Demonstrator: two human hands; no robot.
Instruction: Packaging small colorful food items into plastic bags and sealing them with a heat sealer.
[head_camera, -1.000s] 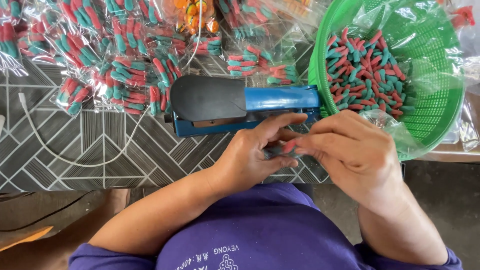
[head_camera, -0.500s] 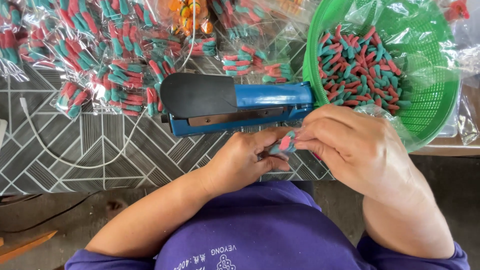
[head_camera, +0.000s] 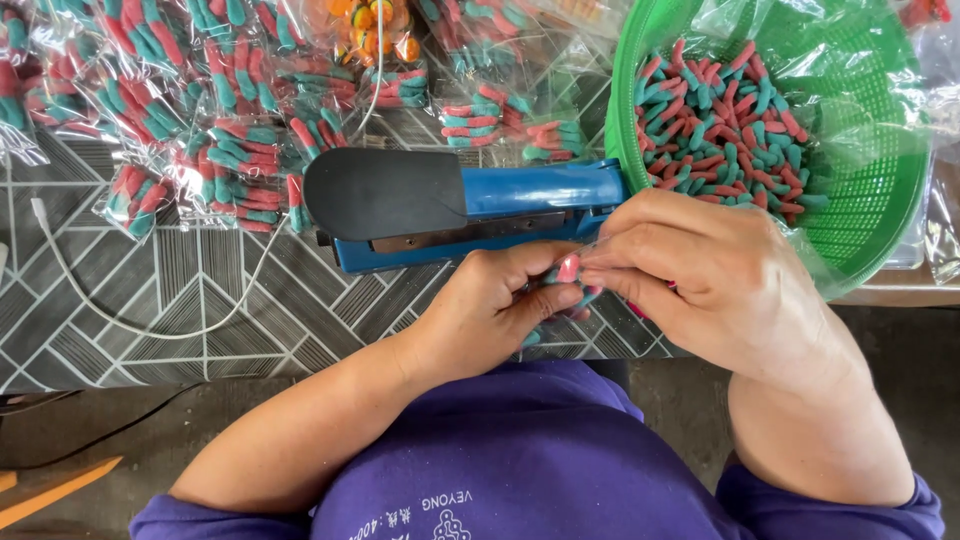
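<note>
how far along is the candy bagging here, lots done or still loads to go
Done: many sealed candy bags are piled on the table behind the blue heat sealer. In hand: left hand and right hand together hold one small clear bag of candy beside the sealer. Left: the green basket holds plenty of loose red-and-teal candies.

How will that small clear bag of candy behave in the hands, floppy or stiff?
Probably floppy: the small bag is thin clear film, crumpled between the left hand and right hand. Likely light, holding few candies. The glossy film may be slippery.
</note>
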